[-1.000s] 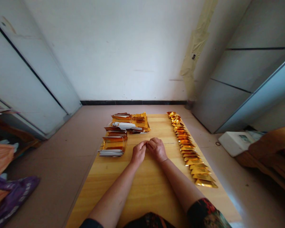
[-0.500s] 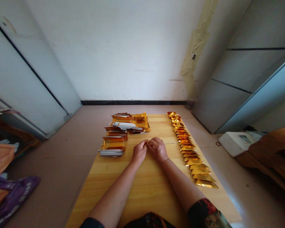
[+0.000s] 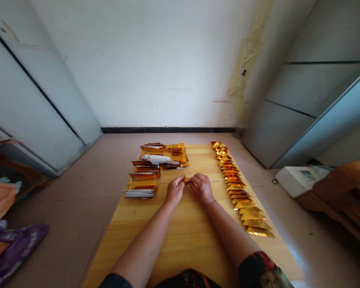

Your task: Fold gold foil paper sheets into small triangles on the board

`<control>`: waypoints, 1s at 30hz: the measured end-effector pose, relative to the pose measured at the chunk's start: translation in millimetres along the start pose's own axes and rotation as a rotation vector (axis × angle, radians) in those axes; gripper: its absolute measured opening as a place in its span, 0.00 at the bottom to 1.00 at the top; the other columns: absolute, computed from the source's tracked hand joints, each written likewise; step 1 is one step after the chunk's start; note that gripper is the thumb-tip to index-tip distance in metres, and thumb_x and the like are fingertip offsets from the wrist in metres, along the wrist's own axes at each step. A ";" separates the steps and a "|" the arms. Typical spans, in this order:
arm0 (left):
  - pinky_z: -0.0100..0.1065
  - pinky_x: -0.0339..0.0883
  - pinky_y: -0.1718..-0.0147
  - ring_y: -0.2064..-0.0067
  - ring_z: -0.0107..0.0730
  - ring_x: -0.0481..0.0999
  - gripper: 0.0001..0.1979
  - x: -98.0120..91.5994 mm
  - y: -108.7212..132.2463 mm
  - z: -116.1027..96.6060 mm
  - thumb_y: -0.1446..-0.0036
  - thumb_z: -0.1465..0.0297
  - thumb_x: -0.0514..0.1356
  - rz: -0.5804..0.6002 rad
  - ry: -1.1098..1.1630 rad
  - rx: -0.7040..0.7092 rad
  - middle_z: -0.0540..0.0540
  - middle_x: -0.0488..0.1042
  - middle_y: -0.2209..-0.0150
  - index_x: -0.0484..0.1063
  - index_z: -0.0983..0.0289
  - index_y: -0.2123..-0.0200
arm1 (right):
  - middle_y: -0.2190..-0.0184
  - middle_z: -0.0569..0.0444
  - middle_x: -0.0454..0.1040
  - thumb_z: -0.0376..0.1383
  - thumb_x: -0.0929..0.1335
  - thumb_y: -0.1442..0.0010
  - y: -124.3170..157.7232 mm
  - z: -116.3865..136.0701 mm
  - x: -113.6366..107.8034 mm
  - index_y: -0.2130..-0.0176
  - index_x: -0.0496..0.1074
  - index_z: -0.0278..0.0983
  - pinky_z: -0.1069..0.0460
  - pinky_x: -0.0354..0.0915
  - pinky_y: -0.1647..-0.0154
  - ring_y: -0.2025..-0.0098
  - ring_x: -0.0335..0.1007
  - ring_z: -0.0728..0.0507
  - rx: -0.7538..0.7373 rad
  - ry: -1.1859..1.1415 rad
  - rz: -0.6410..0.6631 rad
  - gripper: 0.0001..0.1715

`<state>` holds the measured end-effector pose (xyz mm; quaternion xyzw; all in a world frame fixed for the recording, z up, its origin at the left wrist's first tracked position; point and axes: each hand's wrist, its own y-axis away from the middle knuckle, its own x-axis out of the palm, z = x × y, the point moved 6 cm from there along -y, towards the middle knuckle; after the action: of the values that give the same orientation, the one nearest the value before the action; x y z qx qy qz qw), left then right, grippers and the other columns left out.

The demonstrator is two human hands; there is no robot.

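Note:
My left hand [image 3: 174, 189] and my right hand [image 3: 201, 187] meet over the middle of a wooden table [image 3: 183, 236]. Both have their fingers curled and pinched on a small piece of gold foil paper [image 3: 186, 180], which shows only as a sliver between the fingertips. To the left of my hands lies a stack of gold foil sheets [image 3: 144, 182]. A second, looser pile of foil sheets [image 3: 165, 155] sits behind it. Along the table's right edge runs a row of folded gold pieces [image 3: 240, 192].
The table stands on a pinkish floor before a white wall. Grey cabinets flank both sides. A white box [image 3: 300, 180] and wooden furniture [image 3: 342, 192] are at the right. Purple and orange bags [image 3: 9, 236] lie at the left.
My hands have drawn slightly apart at the fingertips, and the gold foil piece now shows between them. The piles and the row have not moved.

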<state>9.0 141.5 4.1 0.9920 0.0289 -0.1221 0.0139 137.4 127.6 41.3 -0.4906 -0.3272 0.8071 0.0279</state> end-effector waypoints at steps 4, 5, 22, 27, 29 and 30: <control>0.26 0.67 0.73 0.68 0.29 0.76 0.22 1.0 2.1 -7.0 0.49 0.74 0.53 0.006 0.000 0.007 0.55 0.78 0.64 0.69 0.67 0.49 | 0.74 0.53 0.69 0.33 0.65 0.40 -6.4 -0.7 -7.5 0.73 0.73 0.38 0.53 0.49 0.64 0.68 0.62 0.48 0.005 0.065 -0.011 0.11; 0.26 0.65 0.75 0.73 0.28 0.74 0.24 1.2 3.3 -9.2 0.49 0.73 0.54 0.014 -0.020 0.017 0.53 0.78 0.69 0.66 0.67 0.47 | 0.75 0.53 0.69 0.33 0.65 0.40 -9.5 -3.5 -10.8 0.73 0.73 0.38 0.53 0.49 0.64 0.68 0.62 0.48 0.015 0.085 -0.017 0.11; 0.29 0.65 0.67 0.64 0.32 0.76 0.37 6.8 7.1 -4.0 0.56 0.63 0.65 0.062 0.458 -0.126 0.58 0.78 0.62 0.59 0.67 0.43 | 0.80 0.56 0.68 0.32 0.63 0.39 -34.7 -23.0 -23.2 0.75 0.72 0.37 0.52 0.46 0.65 0.75 0.57 0.50 -0.060 0.280 -0.106 0.14; 0.29 0.66 0.67 0.67 0.30 0.75 0.33 9.6 0.4 -1.7 0.59 0.63 0.67 0.010 0.626 -0.146 0.56 0.78 0.66 0.66 0.67 0.49 | 0.79 0.56 0.67 0.33 0.63 0.38 -17.7 -0.1 -14.8 0.74 0.72 0.38 0.51 0.46 0.62 0.74 0.57 0.50 -0.179 0.244 -0.053 0.15; 0.28 0.66 0.68 0.68 0.29 0.75 0.25 7.6 -1.5 -0.4 0.60 0.65 0.67 0.000 0.593 -0.123 0.55 0.78 0.66 0.72 0.68 0.56 | 0.79 0.56 0.67 0.34 0.63 0.38 -14.0 2.3 -11.8 0.74 0.72 0.38 0.51 0.47 0.61 0.73 0.58 0.50 -0.184 0.214 -0.037 0.14; 0.27 0.66 0.68 0.68 0.29 0.75 0.21 6.2 -2.2 0.2 0.59 0.66 0.66 -0.005 0.554 -0.110 0.55 0.78 0.66 0.74 0.68 0.60 | 0.78 0.56 0.67 0.34 0.63 0.38 -12.7 2.1 -10.4 0.73 0.73 0.38 0.52 0.47 0.62 0.73 0.58 0.50 -0.172 0.193 -0.034 0.14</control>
<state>14.8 144.0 2.4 0.9852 0.0407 0.1556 0.0591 137.6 132.7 57.0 -0.5608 -0.3994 0.7246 0.0307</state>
